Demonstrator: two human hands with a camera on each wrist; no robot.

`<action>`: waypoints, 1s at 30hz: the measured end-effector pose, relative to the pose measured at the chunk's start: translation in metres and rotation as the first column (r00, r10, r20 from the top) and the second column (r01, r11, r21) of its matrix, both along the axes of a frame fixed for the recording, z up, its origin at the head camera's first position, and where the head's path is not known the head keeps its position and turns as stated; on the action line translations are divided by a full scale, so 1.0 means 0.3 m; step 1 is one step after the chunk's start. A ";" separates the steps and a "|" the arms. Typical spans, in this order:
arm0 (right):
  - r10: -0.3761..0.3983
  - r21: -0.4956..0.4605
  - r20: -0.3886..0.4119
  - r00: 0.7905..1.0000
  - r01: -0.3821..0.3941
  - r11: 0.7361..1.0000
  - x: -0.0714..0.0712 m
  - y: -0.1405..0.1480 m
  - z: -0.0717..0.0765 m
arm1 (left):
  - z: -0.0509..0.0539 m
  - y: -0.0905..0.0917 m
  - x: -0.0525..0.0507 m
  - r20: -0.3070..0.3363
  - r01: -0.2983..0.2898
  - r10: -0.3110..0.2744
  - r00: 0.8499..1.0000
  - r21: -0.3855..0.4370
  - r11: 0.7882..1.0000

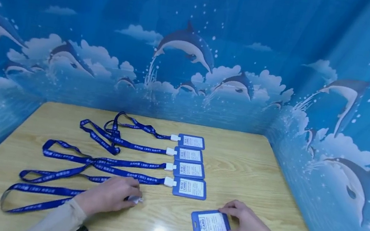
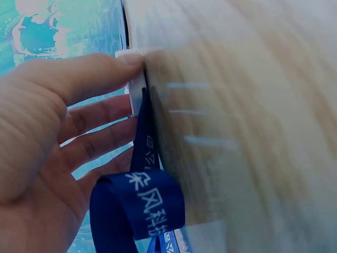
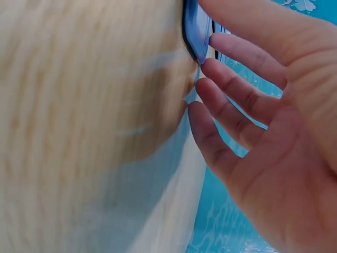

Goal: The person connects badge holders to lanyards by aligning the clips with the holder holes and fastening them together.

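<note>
My left hand (image 1: pixel 110 194) pinches the white clip (image 1: pixel 135 200) of a blue lanyard (image 1: pixel 44 189) between thumb and fingers. The strap trails off to the left and loops on the table; in the left wrist view, the lanyard (image 2: pixel 139 203) hangs below the clip (image 2: pixel 138 95) with white lettering on it. To the right, my right hand (image 1: pixel 251 227) grips the right edge of a blue ID card holder (image 1: pixel 210 224) with a white card inside. Its slotted end points left, toward the clip but apart from it. Only a corner of the holder (image 3: pixel 197 37) shows in the right wrist view.
Several blue badge holders (image 1: pixel 190 188) lie in a column at the middle of the wooden table (image 1: pixel 245 169), each clipped to a lanyard (image 1: pixel 111 142) stretching left. A blue dolphin-print curtain (image 1: pixel 119 93) encloses the back and sides.
</note>
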State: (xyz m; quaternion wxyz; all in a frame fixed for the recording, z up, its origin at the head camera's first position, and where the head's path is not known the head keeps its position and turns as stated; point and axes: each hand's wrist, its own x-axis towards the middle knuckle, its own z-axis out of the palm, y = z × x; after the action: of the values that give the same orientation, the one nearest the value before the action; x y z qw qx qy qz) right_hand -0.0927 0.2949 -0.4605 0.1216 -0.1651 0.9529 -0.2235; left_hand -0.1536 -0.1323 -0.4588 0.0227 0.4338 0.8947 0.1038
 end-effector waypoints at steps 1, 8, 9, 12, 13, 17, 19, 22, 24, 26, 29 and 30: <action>-0.001 -0.001 -0.001 1.000 0.001 1.000 0.000 -0.001 -0.003 | 0.000 0.000 0.001 -0.001 0.004 -0.004 1.000 0.003 1.000; -0.008 0.007 -0.020 1.000 0.008 1.000 0.003 -0.006 -0.011 | -0.003 -0.001 0.008 -0.012 0.029 -0.029 1.000 0.035 0.999; -0.006 0.008 -0.024 1.000 0.007 1.000 0.003 -0.007 -0.011 | -0.004 -0.001 0.010 -0.020 0.032 -0.032 0.999 0.038 0.999; 0.002 0.012 -0.037 0.999 -0.001 1.000 0.003 -0.011 -0.013 | -0.006 -0.001 0.013 -0.036 0.043 -0.041 0.998 0.052 0.998; 0.004 0.013 -0.043 0.999 -0.003 1.000 0.004 -0.011 -0.013 | -0.007 0.000 0.014 -0.043 0.047 -0.045 0.998 0.054 0.997; 0.001 0.012 -0.056 0.998 0.000 1.000 0.005 -0.011 -0.019 | -0.005 0.004 0.014 -0.060 0.052 -0.049 0.997 0.050 0.997; -0.007 0.006 -0.054 0.999 0.007 1.000 0.004 -0.012 -0.021 | -0.003 0.005 0.013 -0.065 0.047 -0.045 0.997 0.038 0.998; -0.020 -0.003 -0.044 0.999 0.020 1.000 0.002 -0.015 -0.023 | -0.002 0.007 0.011 -0.059 0.046 -0.045 0.997 0.032 0.998; -0.024 -0.006 -0.046 0.999 0.023 1.000 0.001 -0.017 -0.025 | -0.003 0.009 0.009 -0.053 0.047 -0.046 0.998 0.033 0.998; -0.017 -0.002 -0.060 0.998 0.017 1.000 0.001 -0.016 -0.025 | -0.003 0.010 0.007 -0.051 0.048 -0.046 0.998 0.035 0.998; 0.005 0.003 -0.091 0.996 -0.005 1.000 0.000 -0.015 -0.026 | -0.004 0.010 0.006 -0.062 0.049 -0.047 0.997 0.035 0.998; 0.013 0.006 -0.101 0.995 -0.012 1.000 0.000 -0.015 -0.026 | -0.004 0.010 0.005 -0.069 0.049 -0.047 0.997 0.035 0.998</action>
State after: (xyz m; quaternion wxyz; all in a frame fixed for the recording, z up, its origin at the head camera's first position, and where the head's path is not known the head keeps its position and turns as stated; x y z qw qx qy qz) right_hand -0.0928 0.2905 -0.4683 0.0752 -0.1817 0.9573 -0.2118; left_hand -0.1519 -0.1292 -0.4599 -0.0133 0.4587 0.8823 0.1050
